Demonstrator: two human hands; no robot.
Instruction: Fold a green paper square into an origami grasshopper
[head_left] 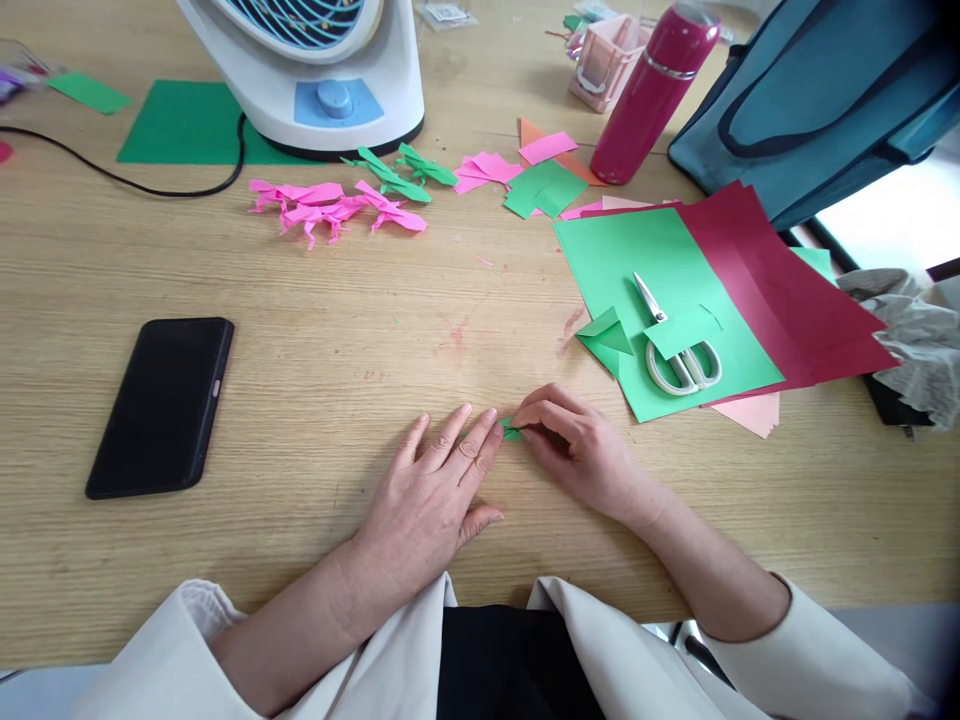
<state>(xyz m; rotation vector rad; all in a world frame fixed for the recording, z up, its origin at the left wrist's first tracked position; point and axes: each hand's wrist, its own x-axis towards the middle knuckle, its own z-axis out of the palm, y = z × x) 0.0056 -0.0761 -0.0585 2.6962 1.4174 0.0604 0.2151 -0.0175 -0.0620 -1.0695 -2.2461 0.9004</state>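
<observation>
"so, where do we find the small green paper [511, 431]?"

"we see it near the front of the table [337, 340], between the left hand [435, 490] and the right hand [585, 450]."

"how do we read the hands?"

"the left lies palm down, its fingers stretched out and released, the tips of the nearest ones at one end of the paper. the right is curled, thumb and forefinger pinching the other end. we cannot tell all its folds, since the fingers hide much of it."

"what do we have on the right?"

"we have scissors [650, 299] on a green sheet [615, 245], with a green rectangle [682, 332] lying across them. a folded green piece [606, 338] overlaps the sheet's left edge, and red sheets [772, 290] stick out beneath."

"and farther off?"

"we see pink folded figures [322, 212] in a cluster, with green folded figures [394, 178] just behind, in front of a white fan [405, 95]. a phone [161, 407] lies well to the left, and a magenta bottle [645, 100] stands beside a teal bag [810, 110]."
</observation>
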